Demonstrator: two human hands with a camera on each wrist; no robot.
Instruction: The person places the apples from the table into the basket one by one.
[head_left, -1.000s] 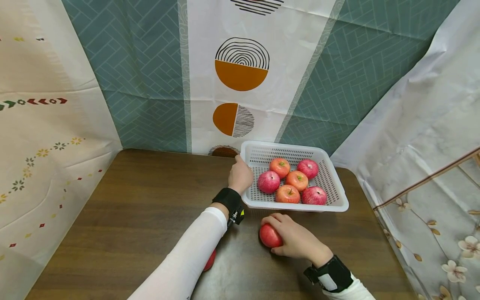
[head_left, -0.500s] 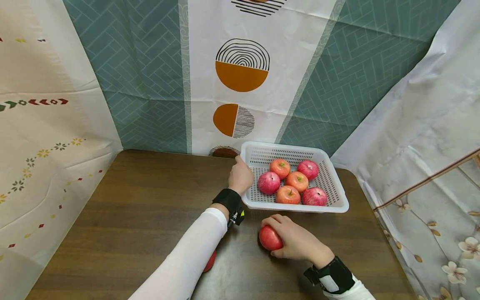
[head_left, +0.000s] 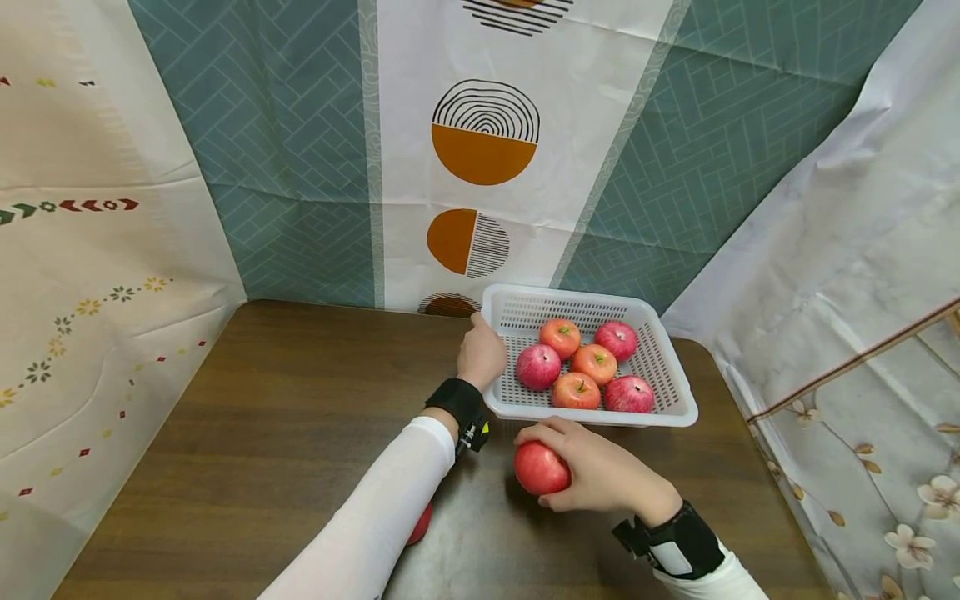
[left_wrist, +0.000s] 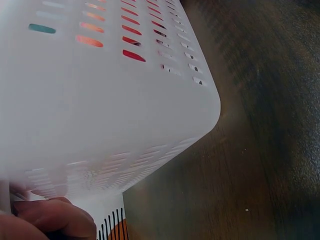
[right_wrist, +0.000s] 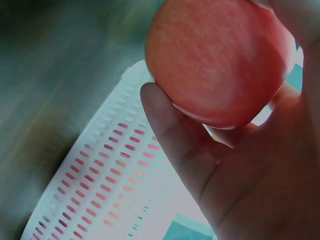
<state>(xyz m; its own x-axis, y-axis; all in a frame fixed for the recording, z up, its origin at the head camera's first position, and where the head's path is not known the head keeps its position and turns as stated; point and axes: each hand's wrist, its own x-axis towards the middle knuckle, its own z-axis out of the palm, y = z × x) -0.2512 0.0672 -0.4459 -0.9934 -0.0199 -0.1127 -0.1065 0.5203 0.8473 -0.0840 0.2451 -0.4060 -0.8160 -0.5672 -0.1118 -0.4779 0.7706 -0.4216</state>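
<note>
My left hand (head_left: pixel 481 352) grips the left rim of a white perforated plastic basket (head_left: pixel 678 371). In the left wrist view its curled fingers (left_wrist: pixel 57 217) show at the basket's edge, beside the pale wall (left_wrist: pixel 100 105). My right hand (head_left: pixel 600 471) holds a red apple (head_left: pixel 542 468) just in front of the basket, thumb and fingers round its sides. Up close in the right wrist view, the apple (right_wrist: pixel 215 60) overlaps the basket's slotted side. Inside the basket lie several apples, some orange-red (head_left: pixel 576 390), others deeper pink (head_left: pixel 629 392).
Another red apple (head_left: pixel 422 525) lies on the brown wooden table (head_left: pixel 300 433), partly hidden under my left forearm. Patterned cloth (head_left: pixel 300 167) hangs behind the table, with pale curtains at the left and right.
My right hand has raised the apple a little off the table and shifted slightly toward the basket. The left hand stays on the basket's rim.
</note>
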